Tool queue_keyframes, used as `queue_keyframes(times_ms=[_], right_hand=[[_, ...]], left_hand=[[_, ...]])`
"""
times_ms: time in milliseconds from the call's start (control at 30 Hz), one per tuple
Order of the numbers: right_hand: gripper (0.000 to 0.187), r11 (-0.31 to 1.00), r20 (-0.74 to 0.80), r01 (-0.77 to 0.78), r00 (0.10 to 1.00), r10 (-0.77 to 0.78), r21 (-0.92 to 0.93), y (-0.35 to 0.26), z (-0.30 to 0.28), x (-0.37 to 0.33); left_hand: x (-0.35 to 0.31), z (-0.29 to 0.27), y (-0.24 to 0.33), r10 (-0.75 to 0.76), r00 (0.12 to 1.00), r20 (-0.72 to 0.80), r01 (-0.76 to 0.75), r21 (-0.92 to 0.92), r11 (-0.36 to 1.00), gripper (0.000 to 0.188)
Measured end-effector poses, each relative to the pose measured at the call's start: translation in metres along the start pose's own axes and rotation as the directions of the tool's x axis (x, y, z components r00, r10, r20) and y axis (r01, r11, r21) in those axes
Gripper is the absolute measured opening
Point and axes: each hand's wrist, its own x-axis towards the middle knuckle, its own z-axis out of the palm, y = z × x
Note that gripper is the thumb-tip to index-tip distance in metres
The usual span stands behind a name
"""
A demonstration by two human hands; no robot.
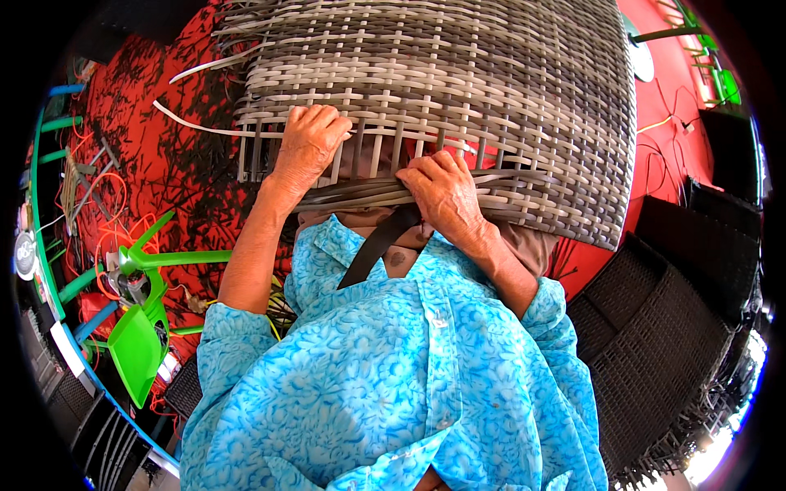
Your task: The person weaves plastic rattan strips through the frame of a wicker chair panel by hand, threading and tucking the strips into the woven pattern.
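Note:
A large grey-brown wicker panel (pixel 426 74) lies before me, its weave in mixed pale and dark strips. Along its near part, bare upright strips (pixel 399 147) cross an open gap. One long pale strip (pixel 196 124) sticks out at the left and runs along the gap's upper edge. My left hand (pixel 311 146) is closed on this strip, its fingers curled at the weave. My right hand (pixel 446 195) is closed at the gap's lower edge, fingertips bent under; what they pinch is hidden. Beside it runs a bundle of loose dark strips (pixel 352 194).
Dark scraps (pixel 184 131) litter the red floor (pixel 131 74) at the left. A green fan (pixel 137 340) and orange cables (pixel 110 192) are at the lower left. Dark woven pieces (pixel 655 344) stand at the right. Another loose pale strip (pixel 214 64) juts from the panel's left edge.

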Motion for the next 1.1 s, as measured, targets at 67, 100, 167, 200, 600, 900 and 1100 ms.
queue_keyframes(times_ms=[67, 100, 167, 200, 600, 900, 1100], right_hand=[[0.019, 1.000, 0.012, -0.008, 1.000, 0.008, 0.000, 0.000, -0.001, -0.001], [0.019, 1.000, 0.025, -0.001, 1.000, 0.001, 0.015, -0.001, -0.003, -0.001], [0.020, 0.998, 0.056, 0.003, 0.998, -0.006, 0.057, 0.002, -0.006, -0.006], [0.020, 0.999, 0.058, -0.002, 0.998, -0.001, 0.051, 0.003, -0.006, -0.009], [0.015, 0.944, -0.027, -0.147, 0.986, 0.162, 0.295, 0.006, -0.005, -0.001], [0.021, 0.982, -0.036, -0.094, 0.994, 0.101, 0.161, -0.001, 0.023, 0.059], [0.026, 0.997, -0.027, -0.077, 0.997, 0.078, 0.029, 0.008, 0.036, 0.056]], left_hand=[[0.002, -0.002, -0.001, 0.033, 0.999, 0.017, -0.033, 0.021, 0.999, 0.006], [0.003, -0.006, -0.007, 0.016, 1.000, 0.017, -0.016, 0.047, 0.999, 0.007], [0.007, -0.008, -0.013, -0.013, 0.999, -0.034, 0.016, 0.090, 0.996, 0.007], [0.009, -0.009, -0.015, -0.037, 0.999, -0.023, 0.040, 0.137, 0.990, 0.007], [0.001, 0.000, -0.013, 0.087, 0.990, -0.108, -0.065, 0.190, 0.980, 0.010], [-0.010, -0.008, -0.013, -0.038, 0.993, -0.115, 0.050, 0.104, 0.993, 0.016], [-0.056, -0.034, -0.067, -0.633, 0.691, -0.348, 0.516, -0.375, 0.770, 0.017]])
